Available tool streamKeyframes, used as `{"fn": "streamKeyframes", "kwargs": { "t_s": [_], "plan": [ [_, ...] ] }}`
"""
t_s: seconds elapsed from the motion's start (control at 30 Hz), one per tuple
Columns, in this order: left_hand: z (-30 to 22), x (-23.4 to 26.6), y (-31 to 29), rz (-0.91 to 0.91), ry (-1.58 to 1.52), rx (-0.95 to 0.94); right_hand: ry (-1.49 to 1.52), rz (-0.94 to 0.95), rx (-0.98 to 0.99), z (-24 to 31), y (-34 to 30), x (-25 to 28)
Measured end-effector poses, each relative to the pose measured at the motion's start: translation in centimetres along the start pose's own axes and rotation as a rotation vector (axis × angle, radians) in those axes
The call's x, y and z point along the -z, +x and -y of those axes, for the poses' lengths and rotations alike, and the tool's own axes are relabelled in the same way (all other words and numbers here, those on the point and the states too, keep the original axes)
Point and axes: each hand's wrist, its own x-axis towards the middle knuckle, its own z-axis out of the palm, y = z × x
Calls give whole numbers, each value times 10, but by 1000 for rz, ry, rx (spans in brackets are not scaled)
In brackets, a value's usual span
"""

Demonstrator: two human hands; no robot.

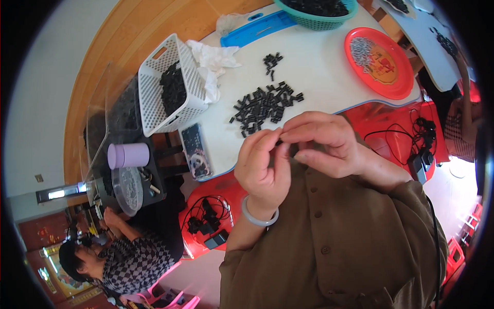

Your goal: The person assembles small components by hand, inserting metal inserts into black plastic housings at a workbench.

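Note:
My left hand (pixel 265 167), with a pale bangle on its wrist, and my right hand (pixel 327 141) meet at the fingertips above the near edge of the table. Both are closed in a pinch on a small black piece (pixel 279 142), mostly hidden by the fingers. Just beyond them on the white table (pixel 324 67) lies a loose heap of short black cylindrical pieces (pixel 265 105). A smaller cluster of black pieces (pixel 272 63) sits farther back. Small silvery metal parts (pixel 362 51) are gathered on the left side of a red oval tray (pixel 406 80) at the right.
A white perforated basket (pixel 149 98) of black parts stands at left beside crumpled white paper (pixel 213 56) and a phone (pixel 195 151). A blue tray (pixel 257 30) and green basket (pixel 319 21) are at the back. Cables lie on red stools either side. Another person sits at lower left.

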Motion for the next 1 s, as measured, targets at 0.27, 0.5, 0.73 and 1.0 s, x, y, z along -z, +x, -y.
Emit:
{"fn": "streamKeyframes", "kwargs": {
  "t_s": [0.27,0.5,0.73,1.0],
  "plan": [
    [27,-15,-22,88,-275,321,-635,-232,-27,-41,-2,50],
    [38,-26,-38,162,-557,607,-1216,-361,-585,-76,-43,171],
    [38,-42,-40,190,-582,690,-1139,-223,-869,-87,-71,218],
    [34,-53,-42,185,-545,665,-1087,-219,-748,-89,-66,206]
  ]
}}
